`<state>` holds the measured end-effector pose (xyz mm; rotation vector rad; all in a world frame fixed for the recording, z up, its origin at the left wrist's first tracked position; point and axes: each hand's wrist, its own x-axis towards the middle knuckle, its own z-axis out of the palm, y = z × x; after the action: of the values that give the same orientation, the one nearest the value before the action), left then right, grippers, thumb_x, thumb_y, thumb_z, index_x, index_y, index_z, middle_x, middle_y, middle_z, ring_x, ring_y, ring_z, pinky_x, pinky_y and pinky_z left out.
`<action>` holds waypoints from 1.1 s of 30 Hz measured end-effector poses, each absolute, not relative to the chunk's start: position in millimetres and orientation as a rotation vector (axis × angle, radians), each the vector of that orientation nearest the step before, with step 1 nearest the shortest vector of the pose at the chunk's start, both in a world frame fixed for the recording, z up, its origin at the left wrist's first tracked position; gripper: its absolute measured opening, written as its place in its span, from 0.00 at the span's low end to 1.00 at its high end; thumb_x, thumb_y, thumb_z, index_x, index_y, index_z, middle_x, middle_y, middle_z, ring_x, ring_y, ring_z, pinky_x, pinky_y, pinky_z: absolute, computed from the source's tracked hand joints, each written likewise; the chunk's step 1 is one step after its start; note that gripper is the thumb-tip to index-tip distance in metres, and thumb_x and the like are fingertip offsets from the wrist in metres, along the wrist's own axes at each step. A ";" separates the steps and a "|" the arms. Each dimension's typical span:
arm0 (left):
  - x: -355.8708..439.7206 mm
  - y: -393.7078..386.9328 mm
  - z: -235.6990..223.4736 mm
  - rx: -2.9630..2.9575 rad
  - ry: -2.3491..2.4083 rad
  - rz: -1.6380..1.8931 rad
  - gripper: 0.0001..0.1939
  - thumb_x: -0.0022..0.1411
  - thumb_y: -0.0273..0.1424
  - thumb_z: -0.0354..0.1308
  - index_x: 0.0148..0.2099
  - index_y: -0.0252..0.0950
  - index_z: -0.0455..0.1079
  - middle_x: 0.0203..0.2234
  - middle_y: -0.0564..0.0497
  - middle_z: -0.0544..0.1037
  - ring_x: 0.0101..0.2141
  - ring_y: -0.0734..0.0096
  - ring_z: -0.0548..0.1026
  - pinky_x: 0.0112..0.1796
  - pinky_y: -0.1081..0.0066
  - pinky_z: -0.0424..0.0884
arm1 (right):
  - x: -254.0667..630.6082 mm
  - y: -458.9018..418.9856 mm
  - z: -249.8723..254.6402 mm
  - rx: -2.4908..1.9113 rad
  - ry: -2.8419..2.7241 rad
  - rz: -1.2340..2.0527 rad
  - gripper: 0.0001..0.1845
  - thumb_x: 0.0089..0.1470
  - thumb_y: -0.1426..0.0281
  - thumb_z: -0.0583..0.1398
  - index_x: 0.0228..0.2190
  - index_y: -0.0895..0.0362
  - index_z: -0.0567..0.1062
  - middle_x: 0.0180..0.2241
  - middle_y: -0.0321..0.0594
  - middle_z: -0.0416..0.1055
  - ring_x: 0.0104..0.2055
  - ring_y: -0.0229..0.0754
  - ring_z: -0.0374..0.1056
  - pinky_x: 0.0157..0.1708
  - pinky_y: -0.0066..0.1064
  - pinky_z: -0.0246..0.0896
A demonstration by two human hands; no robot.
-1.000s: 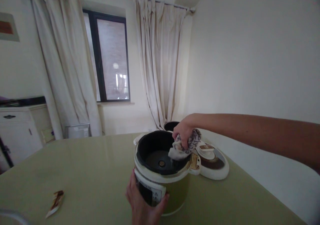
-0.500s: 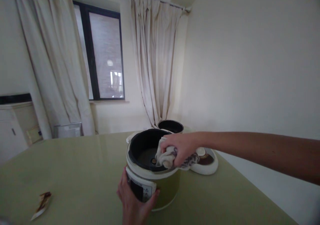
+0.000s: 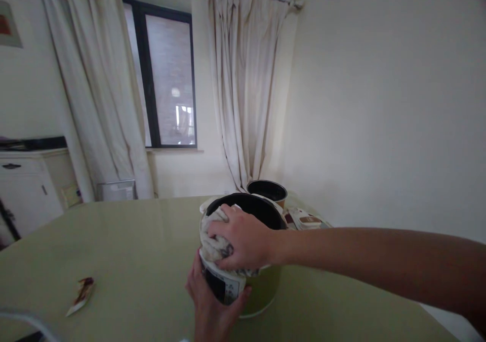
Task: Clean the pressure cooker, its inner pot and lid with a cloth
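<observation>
An open multicooker (image 3: 261, 294) with a dark inside stands on the table in front of me. My right hand (image 3: 243, 236) is closed around a crumpled, patterned cloth (image 3: 214, 238), pressed on the cooker's near-left rim above the control panel. The cloth and hand hide much of the rim and part of the opening. Below, my left hand (image 3: 214, 296) grips the control panel (image 3: 224, 284) at the cooker's front, fingers on its left side and thumb on its right. My right forearm partly covers the cooker's lid (image 3: 307, 219).
Behind the cooker stands a dark-lined inner pot (image 3: 268, 189). A stained, light-coloured scrap (image 3: 81, 296) lies on the green tabletop (image 3: 132, 251) at left. A curved pale object (image 3: 30, 317) shows at the lower left corner. A wall rises along the table's right side.
My right hand has moved the cloth from the right side of the cooker's opening across to its near-left rim. My left hand keeps its hold on the front. The view shifted slightly.
</observation>
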<state>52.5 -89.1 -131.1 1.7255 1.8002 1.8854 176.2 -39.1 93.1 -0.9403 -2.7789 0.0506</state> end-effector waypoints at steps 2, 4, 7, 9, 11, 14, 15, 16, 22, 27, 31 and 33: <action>52.3 -89.4 -131.1 1.713 1.795 1.878 0.65 0.54 0.52 0.72 0.81 0.34 0.42 0.65 0.31 0.64 0.64 0.32 0.65 0.62 0.34 0.66 | 149.3 -22.2 86.1 -0.981 -2.735 0.003 0.30 0.56 0.48 0.70 0.56 0.46 0.76 0.53 0.46 0.65 0.48 0.55 0.67 0.48 0.45 0.68; 51.7 -89.2 -131.1 1.714 1.775 1.888 0.65 0.53 0.52 0.72 0.81 0.35 0.43 0.65 0.32 0.65 0.64 0.34 0.66 0.62 0.34 0.66 | 128.0 2.5 83.3 -1.031 -2.682 -0.057 0.29 0.58 0.47 0.68 0.55 0.46 0.76 0.53 0.46 0.65 0.50 0.57 0.68 0.47 0.46 0.69; 50.9 -88.6 -131.2 1.732 1.752 1.914 0.65 0.52 0.51 0.73 0.81 0.37 0.43 0.65 0.32 0.65 0.64 0.35 0.66 0.62 0.34 0.67 | 110.8 43.1 83.8 -1.144 -2.609 -0.193 0.27 0.61 0.47 0.65 0.55 0.46 0.76 0.56 0.47 0.65 0.55 0.60 0.68 0.48 0.47 0.72; 50.8 -88.6 -131.0 1.721 1.762 1.903 0.65 0.52 0.50 0.73 0.81 0.38 0.43 0.66 0.33 0.65 0.64 0.35 0.66 0.63 0.35 0.67 | 111.9 66.5 86.0 -1.255 -2.574 -0.277 0.26 0.63 0.47 0.64 0.57 0.46 0.75 0.59 0.48 0.65 0.58 0.60 0.68 0.48 0.46 0.72; 50.9 -89.1 -130.5 1.694 1.762 1.886 0.65 0.51 0.50 0.74 0.81 0.38 0.43 0.66 0.33 0.65 0.65 0.35 0.66 0.63 0.36 0.67 | 123.3 84.6 88.7 -1.377 -2.537 -0.340 0.26 0.65 0.48 0.63 0.58 0.46 0.75 0.61 0.48 0.65 0.60 0.60 0.67 0.50 0.46 0.72; 50.5 -89.8 -130.1 1.673 1.731 1.873 0.66 0.51 0.49 0.74 0.81 0.39 0.43 0.66 0.32 0.65 0.65 0.34 0.65 0.63 0.35 0.66 | 155.0 101.1 93.0 -1.511 -2.475 -0.379 0.26 0.66 0.50 0.62 0.59 0.49 0.76 0.63 0.51 0.64 0.61 0.62 0.67 0.52 0.47 0.71; 50.1 -89.9 -130.1 1.676 1.720 1.870 0.66 0.51 0.49 0.74 0.81 0.39 0.42 0.66 0.32 0.65 0.65 0.34 0.65 0.63 0.35 0.66 | 167.6 103.8 94.4 -1.545 -2.458 -0.378 0.26 0.66 0.50 0.62 0.59 0.50 0.76 0.63 0.53 0.64 0.61 0.63 0.67 0.52 0.48 0.70; 49.6 -89.7 -130.3 1.683 1.712 1.866 0.65 0.52 0.48 0.74 0.81 0.39 0.42 0.67 0.32 0.64 0.65 0.34 0.64 0.63 0.35 0.66 | 180.5 105.0 96.0 -1.581 -2.443 -0.376 0.27 0.66 0.50 0.62 0.59 0.51 0.76 0.63 0.54 0.65 0.60 0.63 0.69 0.52 0.48 0.70; 47.5 -86.8 -132.0 1.726 1.736 1.872 0.66 0.51 0.50 0.74 0.81 0.39 0.42 0.67 0.33 0.64 0.66 0.34 0.64 0.64 0.34 0.65 | 245.8 77.3 107.3 -1.682 -2.483 -0.331 0.27 0.60 0.56 0.69 0.56 0.55 0.79 0.55 0.54 0.72 0.48 0.55 0.74 0.46 0.40 0.68; 49.4 -86.6 -130.5 1.742 1.755 1.890 0.66 0.51 0.51 0.74 0.81 0.36 0.43 0.66 0.31 0.64 0.65 0.31 0.65 0.64 0.32 0.64 | 267.1 24.0 119.7 -1.483 -2.780 -0.187 0.24 0.47 0.61 0.77 0.46 0.53 0.85 0.45 0.46 0.77 0.44 0.49 0.72 0.41 0.35 0.63; 51.2 -86.7 -130.2 1.718 1.760 1.894 0.66 0.50 0.51 0.74 0.81 0.37 0.43 0.67 0.31 0.64 0.66 0.31 0.64 0.63 0.32 0.65 | 242.7 -7.1 116.6 -1.061 -2.867 0.586 0.20 0.52 0.56 0.73 0.44 0.52 0.83 0.40 0.36 0.79 0.42 0.44 0.73 0.42 0.31 0.64; 51.4 -85.8 -131.7 1.711 1.760 1.895 0.67 0.49 0.51 0.74 0.81 0.37 0.43 0.67 0.32 0.64 0.65 0.31 0.65 0.64 0.32 0.64 | 215.6 -14.5 105.5 -0.952 -2.739 0.663 0.24 0.52 0.53 0.73 0.46 0.52 0.82 0.44 0.36 0.78 0.44 0.45 0.73 0.44 0.32 0.65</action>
<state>51.4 -85.8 -131.7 1.7112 1.7599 1.8953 215.6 -14.5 105.5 -0.9521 -2.7389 0.6633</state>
